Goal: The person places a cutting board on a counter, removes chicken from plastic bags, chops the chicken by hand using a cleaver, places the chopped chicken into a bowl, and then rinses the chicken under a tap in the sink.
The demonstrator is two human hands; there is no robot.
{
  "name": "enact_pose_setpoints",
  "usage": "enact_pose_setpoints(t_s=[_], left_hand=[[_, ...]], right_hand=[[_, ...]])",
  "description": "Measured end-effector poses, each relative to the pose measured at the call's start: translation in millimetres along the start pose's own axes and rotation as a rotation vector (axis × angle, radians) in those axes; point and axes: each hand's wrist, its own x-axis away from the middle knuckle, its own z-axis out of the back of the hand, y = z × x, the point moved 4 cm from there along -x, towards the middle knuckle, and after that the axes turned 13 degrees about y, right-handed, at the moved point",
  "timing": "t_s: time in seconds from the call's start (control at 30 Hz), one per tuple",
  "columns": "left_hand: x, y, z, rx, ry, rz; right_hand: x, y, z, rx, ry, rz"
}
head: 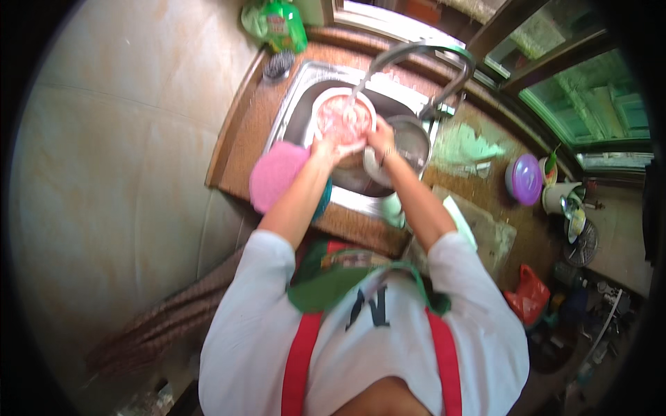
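Note:
Both my hands grip the rim of a round bowl (345, 118) with a white edge and a pinkish inside, held over the stainless steel sink (294, 112). My left hand (324, 150) is at its near left side and my right hand (381, 136) at its near right. Water seems to run into the bowl from the curved faucet (416, 47); the bowl's contents are too blurred to name. Behind my right hand, a round metal pan or bowl (414, 136) sits in the sink, with a whitish dish (375, 169) partly hidden by my wrist.
A pink round item (276, 177) lies at the sink's left edge, beside my left forearm. A green bottle (285, 26) and a dark scrubber (279, 64) stand at the back left corner. On the right counter are a purple-lidded container (525, 179) and a red plastic bag (528, 295).

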Motion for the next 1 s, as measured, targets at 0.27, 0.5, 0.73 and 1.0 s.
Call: enact_pose_setpoints(t_s=[0.27, 0.5, 0.73, 1.0], left_hand=[[2, -42, 46, 0.102, 0.127, 0.060], [42, -42, 30, 0.042, 0.222, -0.054], [36, -48, 26, 0.086, 0.257, -0.051], [0, -54, 63, 0.076, 0.189, -0.084]], right_hand=[[40, 23, 13, -0.030, 0.091, 0.005], [56, 16, 14, -0.167, 0.040, 0.014], [41, 34, 19, -0.183, 0.093, 0.093], [43, 33, 2, 0.105, 0.095, 0.194]])
